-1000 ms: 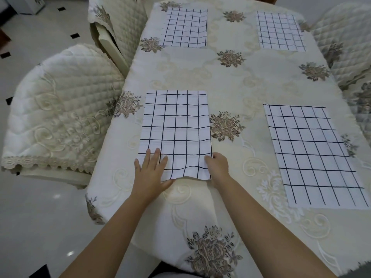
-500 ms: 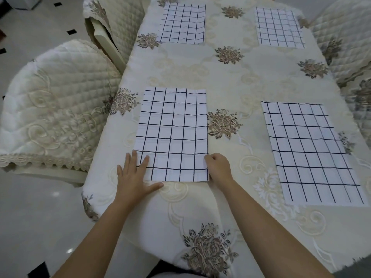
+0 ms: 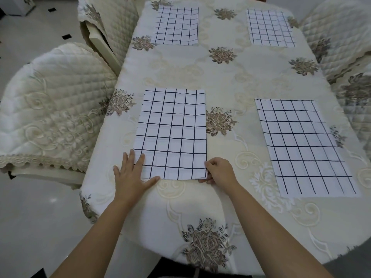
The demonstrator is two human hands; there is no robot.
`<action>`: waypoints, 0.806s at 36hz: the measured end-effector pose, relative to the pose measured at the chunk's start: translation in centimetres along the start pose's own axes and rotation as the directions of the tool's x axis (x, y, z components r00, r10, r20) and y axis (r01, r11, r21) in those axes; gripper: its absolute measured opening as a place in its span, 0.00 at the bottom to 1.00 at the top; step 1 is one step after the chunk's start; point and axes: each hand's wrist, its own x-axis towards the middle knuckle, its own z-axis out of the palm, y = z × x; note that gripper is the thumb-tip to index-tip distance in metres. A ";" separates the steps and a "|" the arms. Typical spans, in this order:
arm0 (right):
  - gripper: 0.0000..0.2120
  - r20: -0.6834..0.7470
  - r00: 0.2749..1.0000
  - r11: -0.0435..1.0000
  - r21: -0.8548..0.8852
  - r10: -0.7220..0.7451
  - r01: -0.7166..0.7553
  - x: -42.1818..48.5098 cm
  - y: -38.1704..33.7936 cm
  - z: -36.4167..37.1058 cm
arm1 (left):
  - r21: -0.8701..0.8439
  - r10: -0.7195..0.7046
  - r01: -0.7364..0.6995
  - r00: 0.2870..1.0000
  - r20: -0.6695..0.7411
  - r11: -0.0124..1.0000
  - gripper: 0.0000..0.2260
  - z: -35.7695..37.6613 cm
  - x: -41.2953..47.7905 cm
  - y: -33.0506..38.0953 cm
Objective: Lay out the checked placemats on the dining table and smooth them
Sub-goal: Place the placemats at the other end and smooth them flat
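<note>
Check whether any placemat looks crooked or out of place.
Nothing is spilled or damaged. The near right mat seems to sit closer to the table edge than the near left mat, so that pair looks unaligned.

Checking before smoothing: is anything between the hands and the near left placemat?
Nothing visible. The left hand lies flat on the placemat at its near left corner; the right hand pinches its near right corner.

Desk point(image 3: 230, 81): near-L placemat point(image 3: 172, 133), near-R placemat point(image 3: 301, 145), far-L placemat point(image 3: 176, 27), far-R placemat point(image 3: 269, 27) on top. L chair point(image 3: 50, 107), R chair point(image 3: 341, 37) alongside.
</note>
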 end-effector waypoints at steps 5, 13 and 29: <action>0.09 -0.011 1.000 1.000 0.012 0.001 0.000 -0.1 0.3 0.0 | 0.004 0.005 -0.005 1.000 -0.007 1.000 0.38 0.0 0.0 0.0; 0.09 -0.132 0.987 0.983 -0.169 -0.094 0.071 -0.5 0.6 0.6 | -0.021 0.027 -0.027 1.000 -0.013 0.999 0.43 0.2 -0.7 0.1; 0.11 -0.169 0.983 0.991 -0.127 -0.070 0.049 -0.6 0.6 0.4 | -0.024 0.009 -0.010 0.999 -0.040 1.000 0.34 0.3 -0.8 0.6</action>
